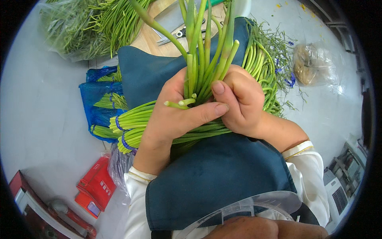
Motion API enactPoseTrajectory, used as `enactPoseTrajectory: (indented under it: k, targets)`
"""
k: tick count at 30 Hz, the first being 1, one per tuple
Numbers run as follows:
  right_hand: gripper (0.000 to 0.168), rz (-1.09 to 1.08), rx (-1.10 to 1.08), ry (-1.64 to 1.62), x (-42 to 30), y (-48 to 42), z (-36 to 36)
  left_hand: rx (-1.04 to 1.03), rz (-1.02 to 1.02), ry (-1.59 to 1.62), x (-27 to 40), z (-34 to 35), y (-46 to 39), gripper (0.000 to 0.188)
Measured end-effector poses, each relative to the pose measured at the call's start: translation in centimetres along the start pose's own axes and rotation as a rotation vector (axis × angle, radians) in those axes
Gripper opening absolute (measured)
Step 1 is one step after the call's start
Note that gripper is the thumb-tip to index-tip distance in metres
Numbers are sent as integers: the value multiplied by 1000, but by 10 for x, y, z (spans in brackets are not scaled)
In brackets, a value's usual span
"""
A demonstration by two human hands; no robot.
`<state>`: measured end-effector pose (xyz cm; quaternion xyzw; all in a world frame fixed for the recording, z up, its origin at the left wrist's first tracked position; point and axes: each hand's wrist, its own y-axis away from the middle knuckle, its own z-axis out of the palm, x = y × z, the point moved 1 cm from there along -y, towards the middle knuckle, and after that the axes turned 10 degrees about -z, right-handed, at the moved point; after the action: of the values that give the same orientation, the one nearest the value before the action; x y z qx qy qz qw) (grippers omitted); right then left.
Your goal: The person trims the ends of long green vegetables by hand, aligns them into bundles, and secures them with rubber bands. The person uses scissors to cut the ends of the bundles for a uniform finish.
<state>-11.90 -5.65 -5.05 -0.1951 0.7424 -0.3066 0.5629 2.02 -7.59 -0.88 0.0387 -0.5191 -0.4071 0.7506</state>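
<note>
My left hand (179,116) is wrapped around a loose bunch of garlic scapes (206,56), its thumb lying across the front. Pressed against the other side of the bunch, my right hand (243,98) has its fingers curled in and its thumb on the stalks. The stalks point up and away from me, and a few short cut ends (186,102) poke out above my left thumb. Under my hands, banded bundles of garlic scapes (128,140) rest across the dark blue apron (215,176) on my lap.
Blue bags (101,89) with banded bundles lie at the left. Scissors (179,33) and a broad blade (170,18) rest on a wooden board (146,44). Loose scapes (259,59) hang at the right, near a clear bag (313,65). A red box (97,185) stands lower left.
</note>
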Motion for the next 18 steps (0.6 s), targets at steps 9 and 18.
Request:
enactPoseTrajectory:
  k: [9,18]
  targets:
    - [12,24,-67,0,-7,-2,-1,-45,38,-57,-1,-4,-4,55]
    - [10,47,-96,1,-10,-1,1,-95,55,0,-5,-5,-3,57]
